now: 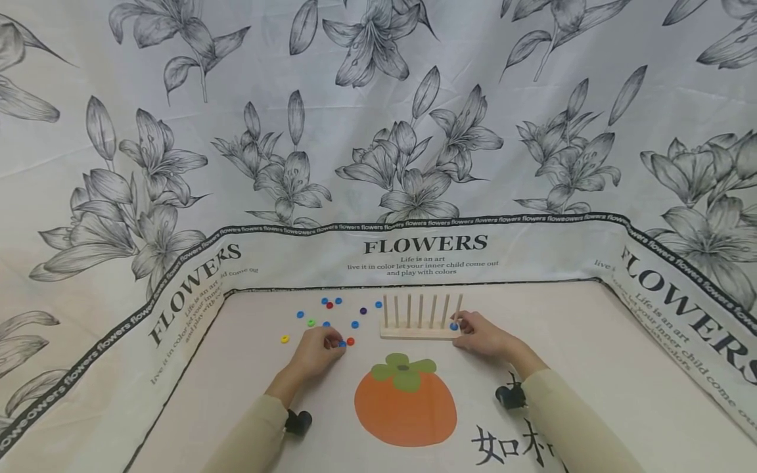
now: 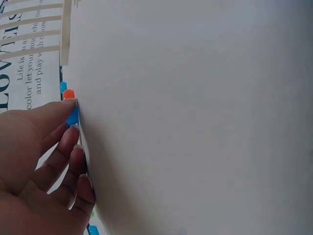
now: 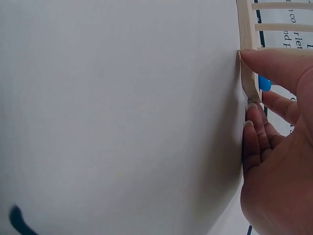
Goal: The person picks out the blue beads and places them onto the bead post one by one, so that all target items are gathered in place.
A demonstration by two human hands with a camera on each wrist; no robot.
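Note:
My left hand (image 1: pixel 318 353) pinches a blue bead (image 1: pixel 342 344) between thumb and forefinger, low at the table top. Right beside that bead lies a red bead (image 1: pixel 351 341), which looks orange in the left wrist view. A wooden rack (image 1: pixel 414 333) with a row of several upright pegs stands to the right. At its right end, my right hand (image 1: pixel 481 334) grips the base, with the thumb on the front edge in the right wrist view. One blue bead (image 1: pixel 454 326) sits at the foot of the rightmost peg, partly behind the thumb in the right wrist view.
Several loose beads lie left of the rack, among them a yellow bead (image 1: pixel 285 339), a green bead (image 1: pixel 311 322) and a dark purple bead (image 1: pixel 363 311). The light tablecloth carries a printed persimmon (image 1: pixel 405 407). Behind rises a flowered cloth wall (image 1: pixel 426 259).

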